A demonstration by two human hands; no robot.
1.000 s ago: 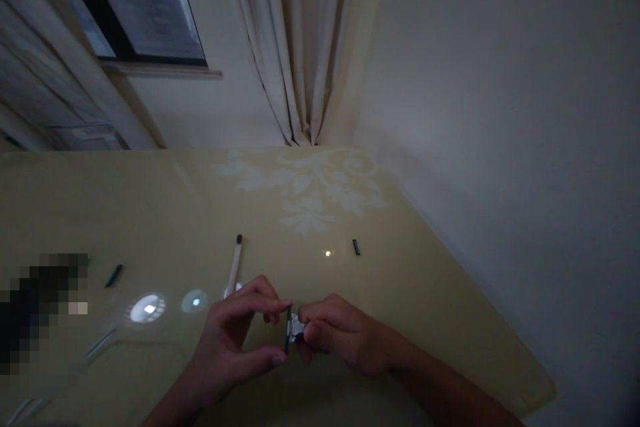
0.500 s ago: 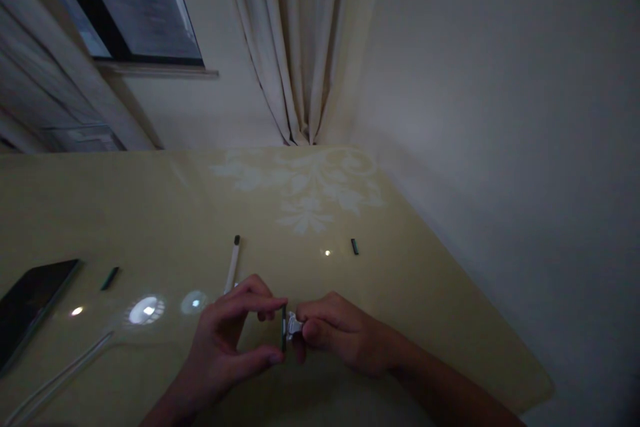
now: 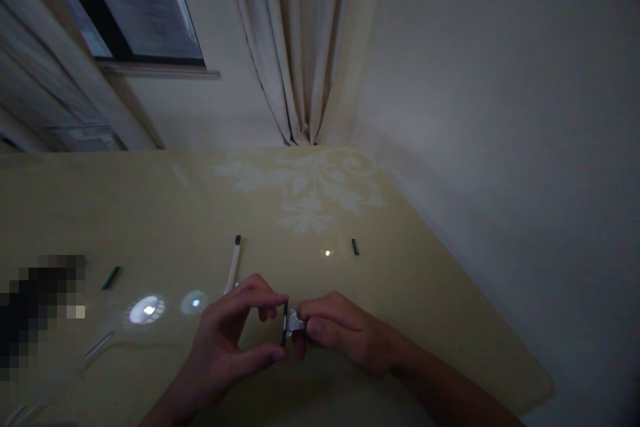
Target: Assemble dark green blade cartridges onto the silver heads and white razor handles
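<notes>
My left hand pinches a thin dark strip upright by its two ends, between thumb and index finger. Just to the right, my right hand is closed around a small shiny silver piece, whose flared end faces the strip. The two pieces are very close; whether they touch I cannot tell. Much of the silver piece is hidden by my right fingers. Beyond my left hand lies a slim white stick with a dark tip, its near end partly covered by that hand.
A small dark green piece lies beyond my right hand, and a similar one lies to the left. A pixelated dark object and a thin pale cord-like thing are at the left. The glossy table borders a wall.
The silver piece and my right hand have shifted very slightly; both hands keep their grips. The objects on the table stay put.
</notes>
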